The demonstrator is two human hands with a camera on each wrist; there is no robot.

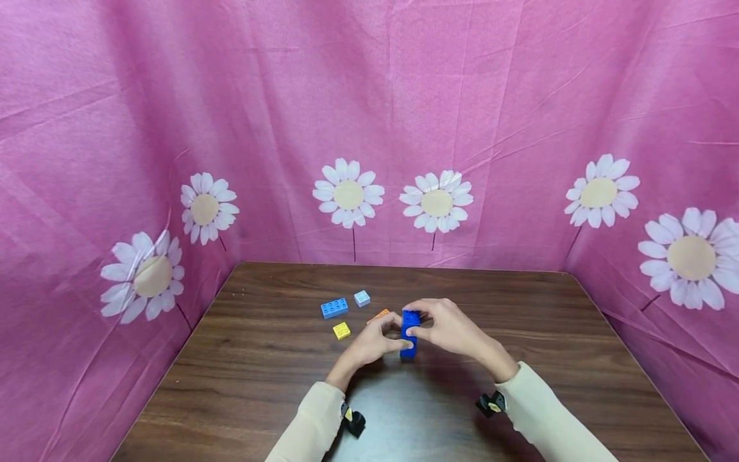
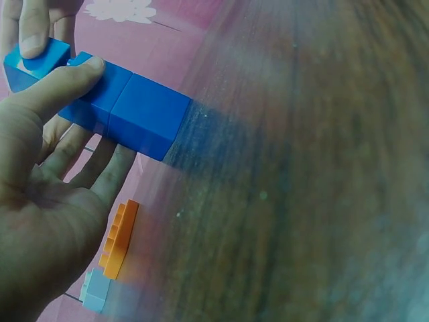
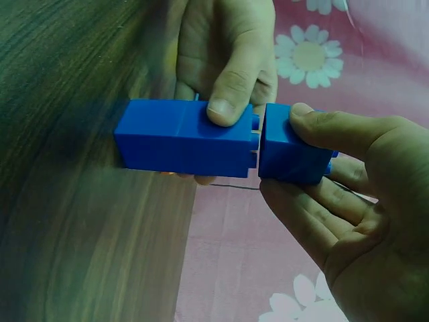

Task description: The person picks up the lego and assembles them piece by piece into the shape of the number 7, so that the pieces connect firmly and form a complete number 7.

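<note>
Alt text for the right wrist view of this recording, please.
A right hand holds a blue brick at the studded end of two joined blue bricks gripped by the left hand, studs showing between. Wooden table fills the picture's left; pink daisy cloth hangs behind.

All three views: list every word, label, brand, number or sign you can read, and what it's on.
No readable text anywhere.
Dark blue bricks: no lettering visible on the faces shown.
Black left wrist camera and right wrist camera: yellow patches; any print is too small to read.
Pink cloth: flowers, no words visible.
</note>
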